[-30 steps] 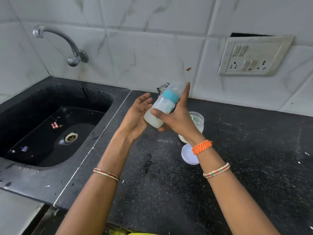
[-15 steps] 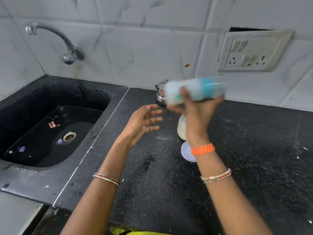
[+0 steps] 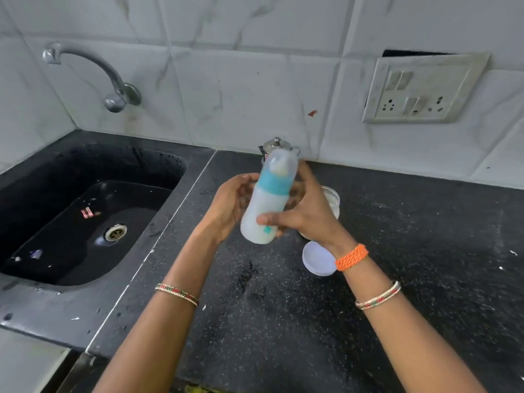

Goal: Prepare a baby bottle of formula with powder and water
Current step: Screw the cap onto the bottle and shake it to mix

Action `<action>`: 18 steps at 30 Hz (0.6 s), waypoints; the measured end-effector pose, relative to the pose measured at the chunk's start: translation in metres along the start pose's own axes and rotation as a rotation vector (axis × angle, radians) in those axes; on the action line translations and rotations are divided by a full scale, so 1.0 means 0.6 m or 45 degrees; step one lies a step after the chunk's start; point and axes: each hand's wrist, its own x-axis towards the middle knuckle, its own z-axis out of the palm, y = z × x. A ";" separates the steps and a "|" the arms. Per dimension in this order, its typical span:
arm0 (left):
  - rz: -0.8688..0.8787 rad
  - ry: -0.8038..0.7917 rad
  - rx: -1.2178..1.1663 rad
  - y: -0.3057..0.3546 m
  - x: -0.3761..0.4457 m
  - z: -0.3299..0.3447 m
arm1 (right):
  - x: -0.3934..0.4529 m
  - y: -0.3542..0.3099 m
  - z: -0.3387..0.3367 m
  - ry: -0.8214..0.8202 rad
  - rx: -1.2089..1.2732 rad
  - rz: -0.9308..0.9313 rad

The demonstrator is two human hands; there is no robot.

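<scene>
Right hand (image 3: 304,219) gripping baby bottle (image 3: 268,202) above black counter (image 3: 397,279), right of sink (image 3: 85,217). Bottle near upright, teal collar, clear cap on, milky inside. Left hand (image 3: 229,205) open, palm cupped beside bottle. Open jar (image 3: 331,198) and white lid (image 3: 319,262) right of bottle.

A translucent plastic baby bottle with a teal collar and clear cap (image 3: 268,198) is held nearly upright, tipped slightly to the right, above the speckled black stone counter (image 3: 312,321), with milky liquid in its base. The right hand (image 3: 307,214) wraps around its lower body with the thumb across the front, while the left hand (image 3: 231,207) is cupped, palm toward the bottle, beside its left side. Behind the hands stand a small steel lidded pot (image 3: 276,144) and a clear round jar (image 3: 331,198), with a white round lid (image 3: 317,262) lying flat near the right wrist; a black sink (image 3: 34,296) sits to the left.
</scene>
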 end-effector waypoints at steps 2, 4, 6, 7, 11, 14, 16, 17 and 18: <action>0.009 0.003 0.004 0.000 0.005 -0.002 | 0.010 0.009 0.005 0.250 0.239 -0.071; 0.014 0.002 -0.003 -0.004 0.007 -0.011 | 0.021 0.013 0.003 0.501 0.603 -0.134; -0.001 0.026 0.004 -0.008 0.006 -0.018 | 0.021 0.010 -0.003 0.298 0.482 -0.036; 0.004 0.045 -0.001 -0.008 0.006 -0.021 | 0.016 0.008 -0.004 0.108 0.308 0.039; 0.000 0.093 -0.053 -0.006 0.003 -0.026 | 0.020 0.004 0.008 0.287 0.527 0.026; -0.025 0.116 -0.053 -0.006 -0.007 -0.020 | 0.022 -0.001 0.010 0.176 0.466 0.057; -0.060 0.112 -0.051 -0.001 -0.007 -0.017 | 0.010 -0.003 0.009 -0.189 0.093 0.182; -0.067 0.120 -0.052 0.002 -0.006 -0.017 | 0.006 -0.002 0.007 -0.301 0.021 0.235; -0.049 0.143 -0.055 0.007 -0.006 -0.018 | 0.008 0.000 0.005 -0.307 0.065 0.262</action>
